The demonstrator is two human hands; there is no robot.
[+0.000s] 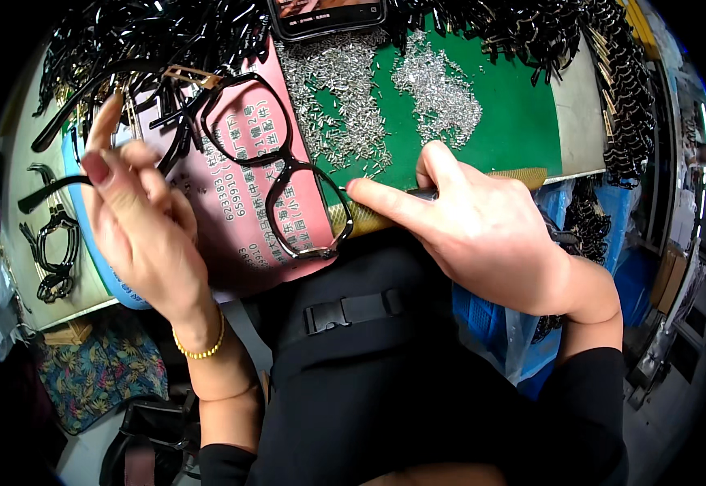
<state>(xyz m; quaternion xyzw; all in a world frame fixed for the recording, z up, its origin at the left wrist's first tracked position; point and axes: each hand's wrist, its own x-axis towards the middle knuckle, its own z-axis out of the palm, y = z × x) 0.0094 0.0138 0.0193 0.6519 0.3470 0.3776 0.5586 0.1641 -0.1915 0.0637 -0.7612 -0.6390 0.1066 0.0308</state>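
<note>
A glossy black eyeglass frame (282, 158) spans the middle, lens openings empty, with one temple reaching left past my left hand. My left hand (146, 219) is among the temples, thumb and index finger raised, the other fingers curled. Its fingers are blurred. A second black temple (57, 189) passes behind the thumb; any grip on it is hidden. My right hand (487, 227) is closed around a dark tool (426, 194), mostly hidden under the palm. Its index fingertip is beside the frame's right rim, with a tiny bright bit at the tip.
Two heaps of small silver metal pieces (341, 101) (442, 93) lie on a green mat (519, 121). Beside them is a pink printed sheet (239, 235). Black temples (523, 36) are piled along the back, near a phone (329, 18). Folded glasses (53, 243) lie left.
</note>
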